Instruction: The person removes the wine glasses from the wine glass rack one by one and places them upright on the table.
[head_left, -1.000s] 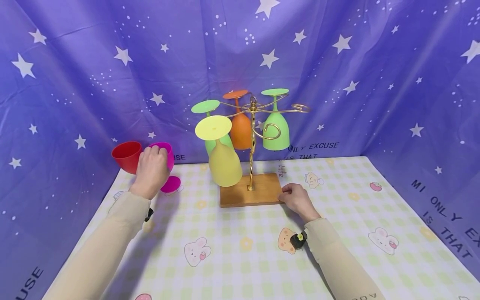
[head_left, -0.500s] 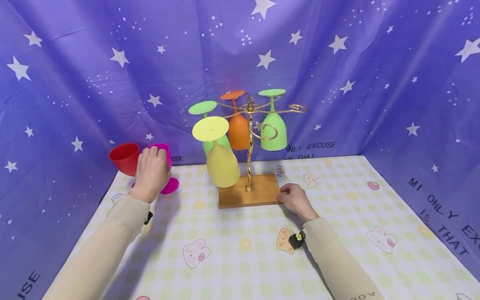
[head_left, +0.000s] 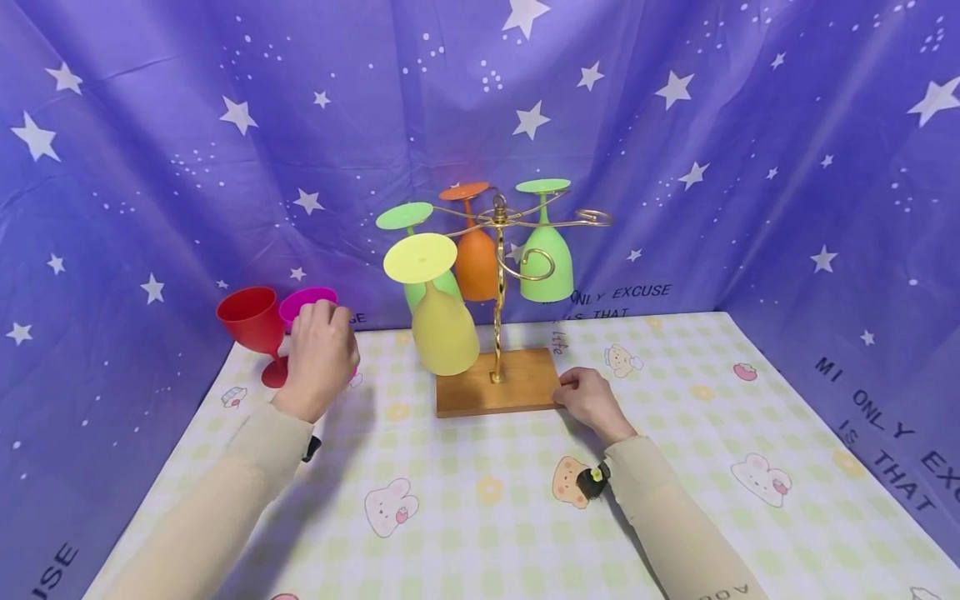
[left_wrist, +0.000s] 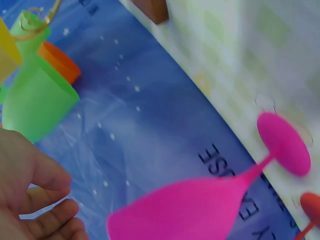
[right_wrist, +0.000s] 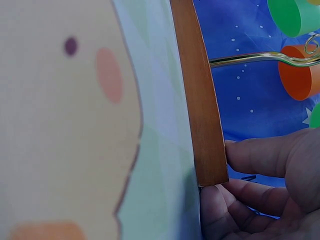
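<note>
My left hand (head_left: 321, 358) is over the left side of the table, just in front of a magenta goblet (head_left: 303, 304). In the left wrist view its loosely bent fingers are apart from that goblet (left_wrist: 185, 210) and hold nothing. A red goblet (head_left: 258, 325) stands upright to the left. My right hand (head_left: 594, 402) grips the right front corner of the wooden base (head_left: 517, 387) of a gold stemware rack (head_left: 500, 292). In the right wrist view the thumb lies on the base's face (right_wrist: 207, 125) and the fingers are at its end.
Upside down on the rack hang a yellow goblet (head_left: 446, 333), an orange goblet (head_left: 476, 262), a right green goblet (head_left: 547, 267) and a left green goblet (head_left: 405, 216). Front and right rack hooks (head_left: 542, 264) hold nothing. Behind the checked tablecloth (head_left: 465, 500) hangs a purple star curtain (head_left: 360, 125).
My left hand has shifted right and slightly toward me, from between the red and magenta goblets, uncovering the red one's stem and foot. My right hand stays at the base corner.
</note>
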